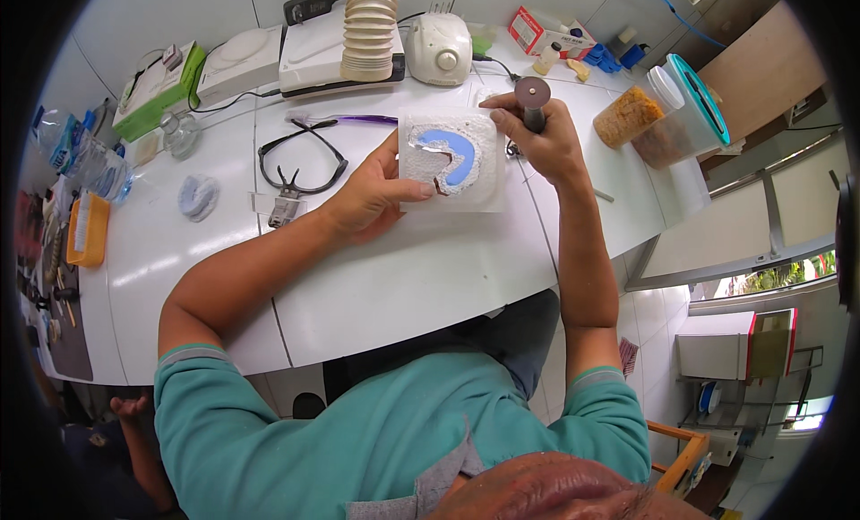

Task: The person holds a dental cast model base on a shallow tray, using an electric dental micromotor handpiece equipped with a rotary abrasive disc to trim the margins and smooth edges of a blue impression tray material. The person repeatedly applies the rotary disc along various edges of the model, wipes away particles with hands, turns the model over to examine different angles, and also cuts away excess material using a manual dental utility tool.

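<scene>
My left hand (372, 197) grips the left edge of a white, roughly square slab (488, 180), its thumb lying on the top face. Set in a rough white plaster-like ring on the slab is a blue horseshoe-shaped piece (463, 153), like a dental arch mould, with a dark reddish strip at its inner lower edge. My right hand (557, 144) is closed around a grey rotary handpiece (534, 120) fitted with a brown round disc (532, 92). The disc stands above and to the right of the slab, apart from the blue piece.
Black-framed glasses (339, 169), a small metal device (285, 206) and a white-and-blue mould (197, 197) lie left. Behind stand a ribbed hose (370, 32) and a white control box (439, 50). Tubs (685, 117) stand right. Another person's hand (130, 405) shows lower left.
</scene>
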{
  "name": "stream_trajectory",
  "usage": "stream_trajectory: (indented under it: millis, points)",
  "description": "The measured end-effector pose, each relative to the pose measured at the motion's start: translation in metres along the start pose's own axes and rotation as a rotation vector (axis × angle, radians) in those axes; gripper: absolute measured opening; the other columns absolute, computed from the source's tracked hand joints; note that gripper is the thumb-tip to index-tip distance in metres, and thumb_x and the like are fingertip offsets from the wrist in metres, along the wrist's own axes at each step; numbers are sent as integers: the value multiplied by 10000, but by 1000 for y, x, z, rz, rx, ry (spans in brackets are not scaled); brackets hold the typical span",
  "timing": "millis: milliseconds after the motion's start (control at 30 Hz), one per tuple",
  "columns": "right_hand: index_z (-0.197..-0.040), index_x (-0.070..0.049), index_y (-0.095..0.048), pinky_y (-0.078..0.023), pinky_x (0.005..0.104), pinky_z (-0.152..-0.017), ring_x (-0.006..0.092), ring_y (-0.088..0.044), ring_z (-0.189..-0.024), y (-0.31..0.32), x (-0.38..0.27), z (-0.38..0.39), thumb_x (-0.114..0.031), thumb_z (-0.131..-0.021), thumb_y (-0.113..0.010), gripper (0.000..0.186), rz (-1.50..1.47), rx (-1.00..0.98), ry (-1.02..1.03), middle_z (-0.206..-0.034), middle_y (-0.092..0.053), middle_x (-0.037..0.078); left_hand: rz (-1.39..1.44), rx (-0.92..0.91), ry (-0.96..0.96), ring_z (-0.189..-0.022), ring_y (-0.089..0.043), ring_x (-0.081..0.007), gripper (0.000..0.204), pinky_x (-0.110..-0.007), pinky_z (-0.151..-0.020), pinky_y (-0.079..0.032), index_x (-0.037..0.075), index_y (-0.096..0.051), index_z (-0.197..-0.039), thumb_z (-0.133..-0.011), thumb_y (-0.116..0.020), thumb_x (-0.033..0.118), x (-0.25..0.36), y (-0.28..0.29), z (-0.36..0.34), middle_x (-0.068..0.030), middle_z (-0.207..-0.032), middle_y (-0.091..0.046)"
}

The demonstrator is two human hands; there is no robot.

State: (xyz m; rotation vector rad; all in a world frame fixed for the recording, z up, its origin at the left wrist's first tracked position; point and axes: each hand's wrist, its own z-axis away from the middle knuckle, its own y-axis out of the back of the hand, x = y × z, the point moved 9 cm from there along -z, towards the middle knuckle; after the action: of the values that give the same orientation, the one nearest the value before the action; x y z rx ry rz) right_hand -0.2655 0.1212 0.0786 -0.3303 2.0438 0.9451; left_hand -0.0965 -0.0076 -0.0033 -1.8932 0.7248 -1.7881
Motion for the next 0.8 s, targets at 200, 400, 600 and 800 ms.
stream_trajectory:
  millis: [200,400,600,800]
  points:
    - [-1124,-24,-848,-438,284,-634,70,-498,-681,-2,-3,7,-160,-999,-818,187,-12,43,31,-726,-656,-22,-33,15,66,-1343,-670,-242,914,-426,-1181,-534,89,-350,-1679,-892,-796,-43,-4,12,1,-86,-1488,-640]
    - [-1114,-26,-851,-450,279,-639,72,-527,-672,3,-8,14,-159,-1001,-815,178,-14,101,1,-711,-668,-10,-72,36,44,-1392,-643,-236,947,-410,-1227,-485,94,-342,-1676,-849,-787,-25,-2,11,-2,-98,-1505,-648]
    - [-1064,-9,-853,-479,306,-656,90,-568,-683,7,-9,18,-143,-987,-804,162,9,184,-87,-710,-690,18,-220,104,-185,-1433,-585,-322,1115,-471,-1209,-503,79,-164,-1718,-867,-885,78,14,6,1,-209,-1582,-471]
    - [-1072,-9,-850,-488,309,-657,99,-580,-668,-1,-11,22,-154,-977,-807,178,102,187,-99,-717,-720,36,-911,242,-271,-1460,-505,-427,1133,-528,-1186,-493,125,-339,-1658,-784,-1013,381,24,6,6,-246,-1630,-318]
